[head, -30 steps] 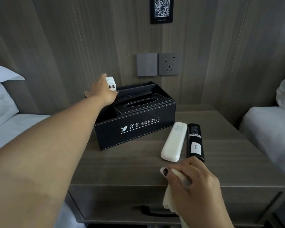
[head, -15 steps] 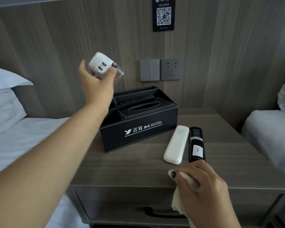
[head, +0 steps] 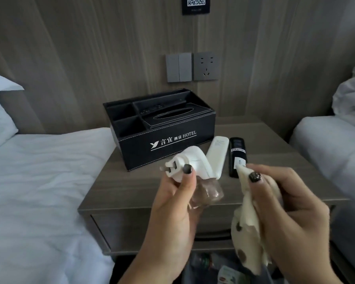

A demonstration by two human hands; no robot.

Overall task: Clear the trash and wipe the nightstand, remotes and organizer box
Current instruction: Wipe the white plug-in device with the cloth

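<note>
My left hand (head: pixel 172 203) grips a white plug-in device with a clear bottle (head: pixel 193 162), held over the front edge of the nightstand (head: pixel 131 191). My right hand (head: pixel 283 203) clutches a cream cloth (head: pixel 246 220) just right of it. A white remote (head: pixel 217 152) and a black remote (head: pixel 237 152) lie side by side on the nightstand behind my hands. The black organizer box (head: pixel 162 148) marked HOTEL stands at the back left; its compartments look dark and a tissue slot is on top.
White beds flank the nightstand, the left bed (head: pixel 39 191) and the right bed (head: pixel 332 144). A switch and socket panel (head: pixel 192 67) is on the wood wall behind. A bag with trash (head: pixel 213 267) sits on the floor below the nightstand drawer.
My left hand lifted the plug-in device out of the organizer box and brought it down toward me. My right hand rose with the cloth beside it.
</note>
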